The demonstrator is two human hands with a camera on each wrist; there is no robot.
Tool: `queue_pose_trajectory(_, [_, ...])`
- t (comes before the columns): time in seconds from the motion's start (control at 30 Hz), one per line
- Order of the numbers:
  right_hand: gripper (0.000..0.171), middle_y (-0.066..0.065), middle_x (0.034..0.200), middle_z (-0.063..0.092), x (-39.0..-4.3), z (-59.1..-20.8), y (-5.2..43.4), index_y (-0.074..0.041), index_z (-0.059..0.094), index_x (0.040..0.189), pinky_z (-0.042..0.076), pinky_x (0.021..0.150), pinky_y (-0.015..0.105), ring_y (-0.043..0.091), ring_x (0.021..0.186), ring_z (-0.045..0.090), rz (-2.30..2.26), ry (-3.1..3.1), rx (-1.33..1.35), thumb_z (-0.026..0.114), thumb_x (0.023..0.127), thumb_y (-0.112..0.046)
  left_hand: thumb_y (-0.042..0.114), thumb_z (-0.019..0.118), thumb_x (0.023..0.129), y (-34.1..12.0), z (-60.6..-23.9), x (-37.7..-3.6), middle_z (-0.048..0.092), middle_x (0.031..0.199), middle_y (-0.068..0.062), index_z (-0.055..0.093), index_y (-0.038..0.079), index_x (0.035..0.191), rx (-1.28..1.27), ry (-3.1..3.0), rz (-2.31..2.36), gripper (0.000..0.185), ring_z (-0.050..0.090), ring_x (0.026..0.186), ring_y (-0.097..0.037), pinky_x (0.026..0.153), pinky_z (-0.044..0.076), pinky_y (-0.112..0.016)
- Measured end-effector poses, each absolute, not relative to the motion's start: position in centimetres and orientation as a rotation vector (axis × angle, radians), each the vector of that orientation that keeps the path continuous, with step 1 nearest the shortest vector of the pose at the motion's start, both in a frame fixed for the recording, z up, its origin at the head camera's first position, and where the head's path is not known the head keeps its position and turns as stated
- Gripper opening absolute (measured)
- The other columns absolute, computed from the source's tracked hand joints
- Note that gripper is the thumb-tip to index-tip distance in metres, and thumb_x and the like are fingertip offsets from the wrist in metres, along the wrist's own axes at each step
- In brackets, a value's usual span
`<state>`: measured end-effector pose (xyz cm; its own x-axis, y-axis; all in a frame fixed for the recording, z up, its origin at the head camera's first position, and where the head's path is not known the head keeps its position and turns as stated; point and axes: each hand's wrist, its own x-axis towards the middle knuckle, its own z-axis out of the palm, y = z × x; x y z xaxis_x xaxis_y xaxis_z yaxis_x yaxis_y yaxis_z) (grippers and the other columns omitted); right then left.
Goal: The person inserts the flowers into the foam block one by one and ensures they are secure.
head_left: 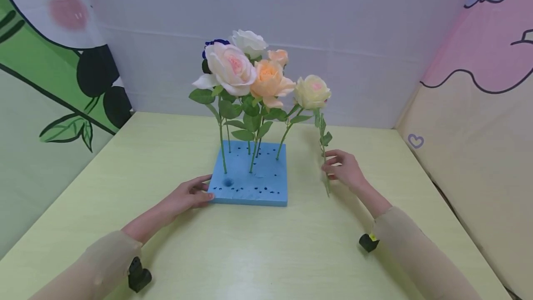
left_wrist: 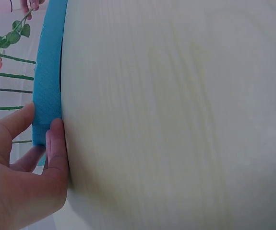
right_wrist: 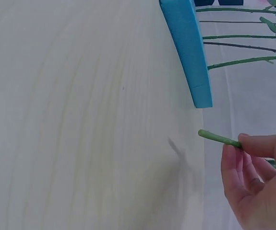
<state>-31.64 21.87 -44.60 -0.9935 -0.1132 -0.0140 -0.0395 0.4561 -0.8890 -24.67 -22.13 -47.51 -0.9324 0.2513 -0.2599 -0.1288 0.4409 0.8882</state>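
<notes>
A blue foam block [head_left: 254,177] lies on the pale yellow table [head_left: 250,249], with several artificial roses [head_left: 250,71] standing in its holes. My left hand [head_left: 191,194] grips the block's near left corner, thumb on top and fingers against its side [left_wrist: 51,143]. My right hand [head_left: 343,168] pinches the green stem [head_left: 324,152] of a cream rose [head_left: 312,91], held upright just right of the block. The stem's cut end [right_wrist: 214,137] hangs slightly above the table, apart from the block's edge [right_wrist: 190,52].
Printed cloth walls close in the table on the left, back and right. Bare tabletop stretches in front of the block and to both sides. The block's top [head_left: 250,184] shows several small holes and one bigger hole near its front left.
</notes>
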Motion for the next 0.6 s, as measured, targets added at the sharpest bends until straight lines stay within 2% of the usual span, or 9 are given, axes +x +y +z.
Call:
queue_pose_trajectory(0.3, [0.038, 0.006, 0.093, 0.063, -31.0, -43.0, 22.0, 0.000, 0.057, 0.129, 0.062, 0.066, 0.027, 0.006, 0.073, 0.068, -1.815, 2.686, -0.112, 0.065, 0.092, -0.003, 0.030, 0.068, 0.094, -22.1, -47.4, -24.6, 0.048, 0.138, -0.021, 0.030, 0.010, 0.155, 0.101, 2.344, 1.485, 0.075, 0.058, 0.109, -0.021, 0.096, 0.057, -0.034])
queue_pose_trajectory(0.6, [0.036, 0.003, 0.090, 0.066, -30.1, -42.0, 22.0, 0.003, 0.054, 0.126, 0.063, 0.069, 0.030, 0.004, 0.080, 0.070, -1.967, 2.688, -0.294, 0.066, 0.093, -0.005, 0.030, 0.067, 0.094, -22.1, -47.4, -24.5, 0.048, 0.138, -0.021, 0.030, 0.010, 0.155, 0.103, 2.338, 1.492, 0.075, 0.057, 0.110, -0.022, 0.095, 0.057, -0.032])
